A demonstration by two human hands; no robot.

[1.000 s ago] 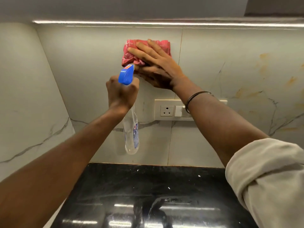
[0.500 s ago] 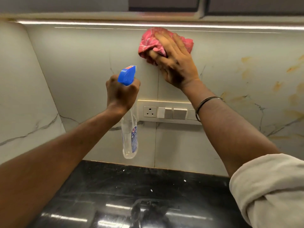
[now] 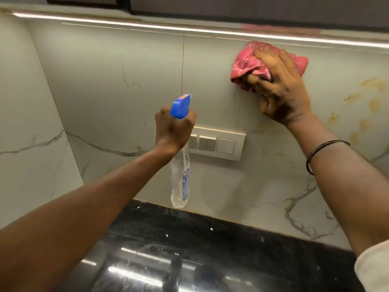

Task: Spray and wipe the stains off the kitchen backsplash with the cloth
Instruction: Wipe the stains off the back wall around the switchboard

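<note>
My right hand [image 3: 282,91] presses a bunched pink cloth [image 3: 246,66] flat against the marble backsplash [image 3: 109,81], high up just under the light strip. Orange-yellow stains [image 3: 366,95] mark the wall to the right of the cloth and below it. My left hand [image 3: 173,128] grips the neck of a clear spray bottle [image 3: 180,182] with a blue trigger head [image 3: 181,106], held upright in front of the wall, left of the cloth. The nozzle points toward the wall.
A beige switch panel [image 3: 219,143] sits on the wall behind the bottle. A glossy black countertop [image 3: 189,249] runs below. A side wall [image 3: 27,123] closes the corner on the left. Dark cabinets [image 3: 231,7] hang above the light strip [image 3: 189,30].
My right hand has slid the cloth to the right along the top of the backsplash, toward the orange stains. My left hand with the bottle has stayed about in place.
</note>
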